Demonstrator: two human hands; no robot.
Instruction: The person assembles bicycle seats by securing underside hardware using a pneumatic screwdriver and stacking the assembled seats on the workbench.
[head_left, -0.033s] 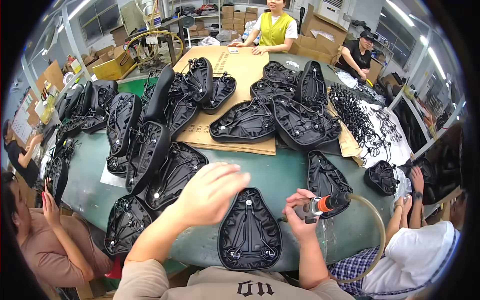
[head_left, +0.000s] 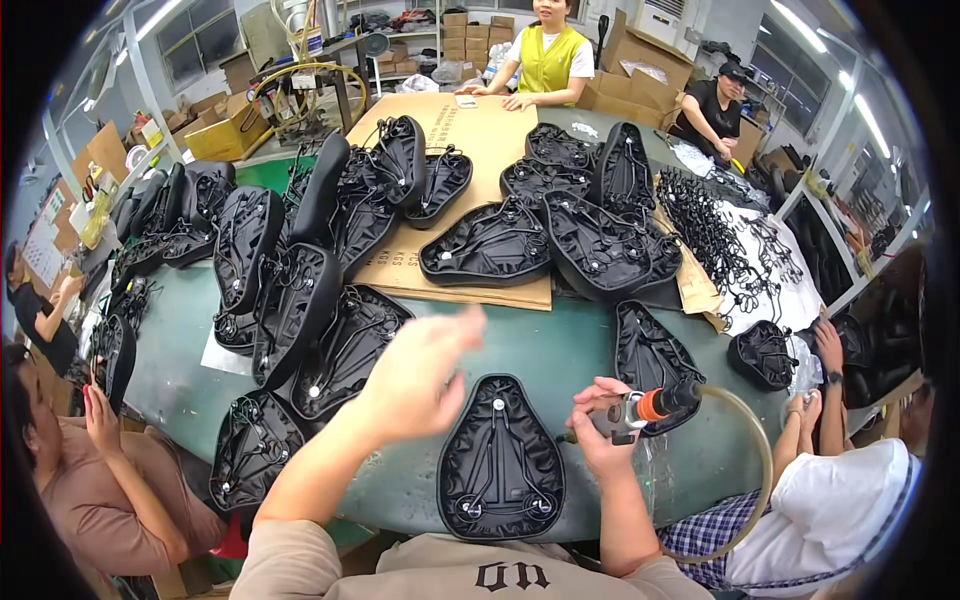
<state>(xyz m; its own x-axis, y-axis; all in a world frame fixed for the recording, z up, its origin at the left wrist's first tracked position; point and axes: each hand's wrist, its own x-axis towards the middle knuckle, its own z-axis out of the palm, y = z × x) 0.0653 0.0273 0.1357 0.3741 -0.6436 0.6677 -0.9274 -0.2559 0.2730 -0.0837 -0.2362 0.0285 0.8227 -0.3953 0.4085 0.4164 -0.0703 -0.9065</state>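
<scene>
Evidently right hand (head_left: 605, 452) grips air driver (head_left: 650, 406); left hand (head_left: 412, 382), blurred, seems empty. Saddle (head_left: 502, 465) between fingers: probably light, padded; hold rim (head_left: 444, 482).

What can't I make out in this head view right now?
All in the head view:
Left hand: fingertips smeared by motion blur.
Power tool: grip partly covered by the right hand.
Hose: far end lost at the right forearm.
Nearest saddle: outer face hidden, turned down against the green table.
Black metal parts: too small and tangled to count.
</scene>
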